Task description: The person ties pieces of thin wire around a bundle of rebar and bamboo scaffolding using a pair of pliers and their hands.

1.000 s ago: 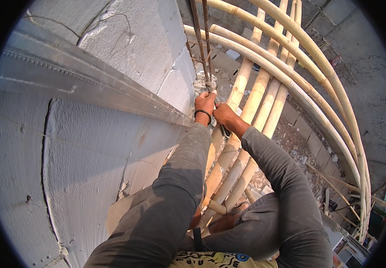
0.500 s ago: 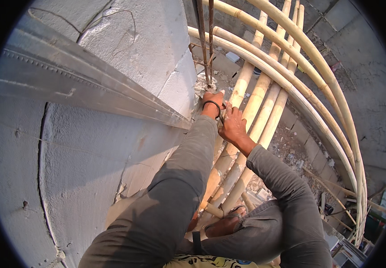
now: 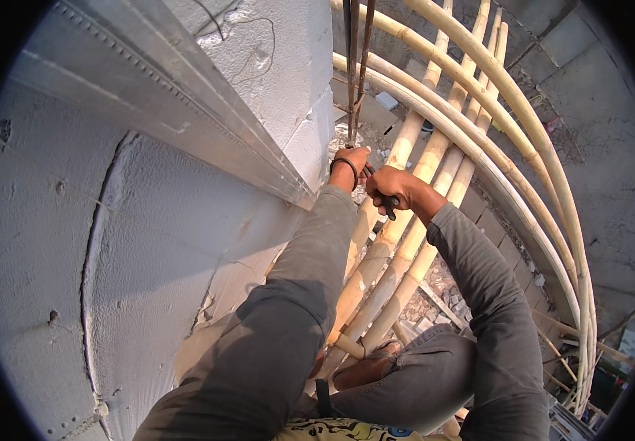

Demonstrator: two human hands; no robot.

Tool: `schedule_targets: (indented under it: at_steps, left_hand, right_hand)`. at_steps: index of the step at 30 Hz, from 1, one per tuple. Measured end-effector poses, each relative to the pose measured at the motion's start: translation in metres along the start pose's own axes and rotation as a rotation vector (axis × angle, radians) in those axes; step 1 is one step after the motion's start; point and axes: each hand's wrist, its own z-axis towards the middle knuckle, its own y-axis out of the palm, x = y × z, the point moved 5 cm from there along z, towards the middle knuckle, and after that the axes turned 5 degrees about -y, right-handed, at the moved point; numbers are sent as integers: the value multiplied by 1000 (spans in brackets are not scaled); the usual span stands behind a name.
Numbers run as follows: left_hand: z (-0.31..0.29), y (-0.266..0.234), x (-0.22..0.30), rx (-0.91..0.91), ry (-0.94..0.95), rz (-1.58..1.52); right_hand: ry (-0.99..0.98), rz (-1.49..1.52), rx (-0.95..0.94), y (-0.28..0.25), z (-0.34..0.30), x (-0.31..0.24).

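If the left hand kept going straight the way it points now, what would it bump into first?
Probably the rusty rods, which rise in the picture just beyond the left hand. Depth is hard to judge here, so it may already be touching them.

the right hand (image 3: pixel 392 186) curls just beside the left hand (image 3: pixel 354 156).

On my remote feed I can read no sign, label or number; the only print (image 3: pixel 332 428) I make out, dark with some blue, is a cut-off strip on the yellow shirt (image 3: pixel 365 432) at six o'clock.
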Motion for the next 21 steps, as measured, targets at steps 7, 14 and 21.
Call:
schedule_targets:
  at_steps: [7,14,21]
  left_hand:
    - [18,10,-13,-324,-102,-575]
    - [19,22,-19,1,2,-197]
    - [9,18,-18,241,-7,89]
  right_hand:
    - [0,184,-142,2,-3,0]
    - [-616,-412,310,5,4,72]
    - [-551,-966,476,22,17,72]
